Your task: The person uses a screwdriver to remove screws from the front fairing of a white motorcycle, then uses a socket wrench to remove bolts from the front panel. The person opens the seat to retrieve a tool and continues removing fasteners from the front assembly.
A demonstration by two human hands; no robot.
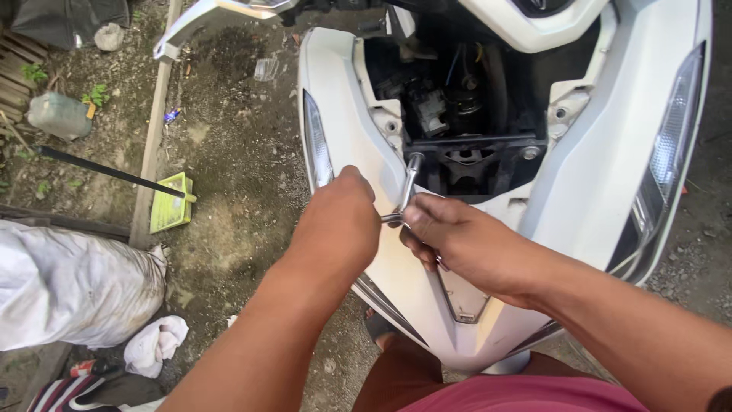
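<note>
A white scooter front fairing stands before me with its top cover off, showing a dark cavity with wiring and black parts. A metal socket wrench points up to a bolt at the cavity's lower left edge. My left hand is closed on one arm of the wrench. My right hand grips the wrench from the right, fingers wrapped around its lower part. Both hands meet over the fairing's centre.
Bare dirt ground lies to the left. A yellow dustpan with a long black handle rests there. A white sack and a white cloth lie at lower left. A wooden plank runs along the ground.
</note>
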